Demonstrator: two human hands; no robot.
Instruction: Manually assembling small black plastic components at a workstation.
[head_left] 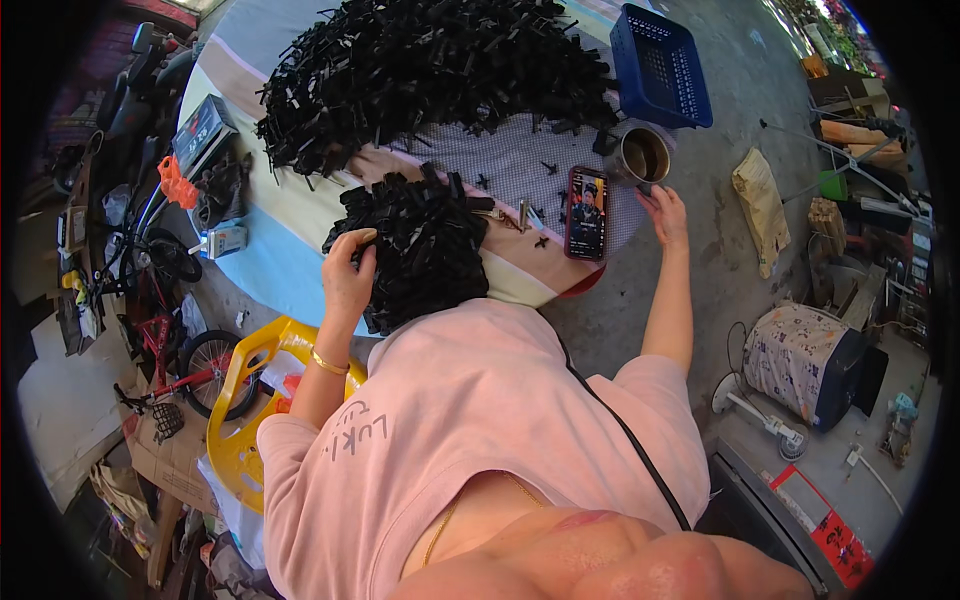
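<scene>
My left hand (350, 275) rests at the left side of a small heap of black strip-like pieces (425, 245), its thumb and fingers drawn together; what is between them, if anything, is too small to make out. At the table's right edge my right hand (665, 215) reaches to the near side of a metal mug (643, 156), fingers stretched and partly apart beside its dark handle. A phone with a lit screen (587, 215) lies left of that hand. Between phone and heap stands a small metal cylinder (523, 213), with several tiny black cross-shaped pieces around it.
A much larger heap of black pieces (430, 75) covers the table's far part. A blue plastic basket (665, 105) sits at the far right. Boxes, including a dark one (205, 130), lie at the left edge. A yellow plastic chair (232, 440) stands at my left.
</scene>
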